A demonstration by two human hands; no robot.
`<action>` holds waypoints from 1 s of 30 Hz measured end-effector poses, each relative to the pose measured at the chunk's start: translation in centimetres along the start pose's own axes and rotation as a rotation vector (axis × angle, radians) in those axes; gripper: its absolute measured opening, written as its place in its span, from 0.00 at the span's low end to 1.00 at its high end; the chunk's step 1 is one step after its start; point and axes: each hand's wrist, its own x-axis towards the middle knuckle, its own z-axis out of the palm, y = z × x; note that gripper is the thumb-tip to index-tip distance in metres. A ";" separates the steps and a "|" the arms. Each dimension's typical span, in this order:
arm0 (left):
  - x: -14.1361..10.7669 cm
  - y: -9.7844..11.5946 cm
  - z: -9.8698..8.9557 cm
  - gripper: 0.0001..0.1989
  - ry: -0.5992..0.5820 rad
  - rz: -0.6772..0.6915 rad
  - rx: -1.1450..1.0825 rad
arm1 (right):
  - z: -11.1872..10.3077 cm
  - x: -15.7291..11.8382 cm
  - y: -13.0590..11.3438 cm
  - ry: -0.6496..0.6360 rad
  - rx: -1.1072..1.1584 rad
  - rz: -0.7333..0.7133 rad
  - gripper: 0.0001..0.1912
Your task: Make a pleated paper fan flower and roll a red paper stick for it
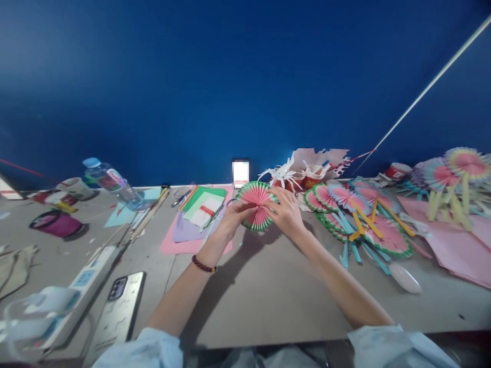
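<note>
A round pleated paper fan [256, 197], pink with a green rim, is held up above the table between both hands. My left hand [235, 217] pinches it near the centre from the left, thumb and fingers pressed together. My right hand [284, 208] grips it from the right, its fingertips also close to the centre. The fan faces me, and its pleats spread out into a full disc. Behind my left hand lies a stack of coloured paper sheets [186, 232] in pink, purple, green and white.
Finished paper fans [387, 235] with ribbon strips lie to the right, near a white mouse-shaped object [405, 278]. A lit phone [241, 173] leans on the blue wall. At left are a water bottle [115, 182], a power strip [86, 286] and another phone [118, 306].
</note>
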 end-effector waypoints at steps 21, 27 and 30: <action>-0.1 0.4 0.2 0.16 -0.050 0.054 0.054 | 0.2 0.1 -0.5 0.015 0.106 0.016 0.07; 0.0 1.2 -1.1 0.25 -0.024 0.213 0.269 | -0.1 0.3 0.3 -0.091 0.089 0.021 0.07; -0.3 1.7 -1.6 0.32 0.079 0.388 0.512 | 0.0 0.3 0.6 -0.122 0.081 0.015 0.07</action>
